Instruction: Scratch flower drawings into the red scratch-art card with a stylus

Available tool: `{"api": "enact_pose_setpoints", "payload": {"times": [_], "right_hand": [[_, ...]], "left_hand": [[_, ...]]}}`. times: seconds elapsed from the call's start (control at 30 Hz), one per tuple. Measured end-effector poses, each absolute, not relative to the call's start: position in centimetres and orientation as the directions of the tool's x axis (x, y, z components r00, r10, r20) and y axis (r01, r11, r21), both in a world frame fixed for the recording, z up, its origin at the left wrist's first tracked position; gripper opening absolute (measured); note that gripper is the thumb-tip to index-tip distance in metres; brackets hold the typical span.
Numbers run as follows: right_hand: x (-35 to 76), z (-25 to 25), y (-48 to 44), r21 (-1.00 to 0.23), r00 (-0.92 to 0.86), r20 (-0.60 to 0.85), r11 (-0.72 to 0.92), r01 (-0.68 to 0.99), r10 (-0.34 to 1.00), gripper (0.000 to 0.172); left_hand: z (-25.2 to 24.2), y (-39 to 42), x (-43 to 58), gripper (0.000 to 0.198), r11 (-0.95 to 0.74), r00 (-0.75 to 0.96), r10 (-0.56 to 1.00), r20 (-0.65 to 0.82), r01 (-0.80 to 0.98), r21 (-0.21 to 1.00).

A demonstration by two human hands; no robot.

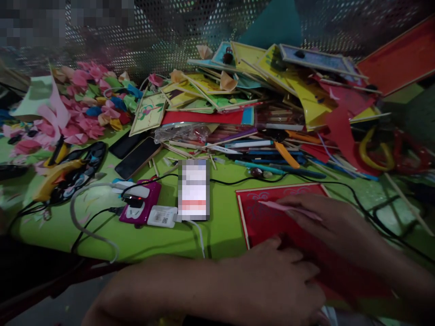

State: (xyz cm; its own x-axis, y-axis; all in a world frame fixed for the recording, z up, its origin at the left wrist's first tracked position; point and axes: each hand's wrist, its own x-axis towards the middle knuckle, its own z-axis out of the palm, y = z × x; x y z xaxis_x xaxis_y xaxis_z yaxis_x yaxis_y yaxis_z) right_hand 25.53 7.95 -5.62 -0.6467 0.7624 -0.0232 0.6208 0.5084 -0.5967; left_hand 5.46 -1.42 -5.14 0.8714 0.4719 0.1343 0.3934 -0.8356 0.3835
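Note:
My right hand (326,222) is closed around a slim pink pen (285,208). The pen's tip points left, over pale curly line drawings near the top of a red card (288,240). Light wooden strips edge the card along its top and left side. My left hand (282,276) rests on the card's lower left part, fingers bent and slightly apart, with the fingertips partly hidden. Much of the card's lower part is covered by my hands and forearms.
A lit phone (193,190) lies beside a magenta power strip (139,203) with cables. Behind are two dark phones, pens (244,145), sticks, framed coloured cards (306,59) and scissors (377,149). Pink paper flowers (84,122) and a yellow glue gun (57,179) lie left.

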Motion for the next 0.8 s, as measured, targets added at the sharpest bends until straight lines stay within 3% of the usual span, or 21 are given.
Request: {"api": "enact_pose_setpoints", "payload": {"times": [0.8], "right_hand": [[25.13,-5.93,7.86,-0.541,-0.688,0.033,0.592,0.597,0.725,0.034]], "left_hand": [[-5.41,-1.56,5.61,0.035,-0.843,0.860,0.477,0.184,0.387,0.373]]}}
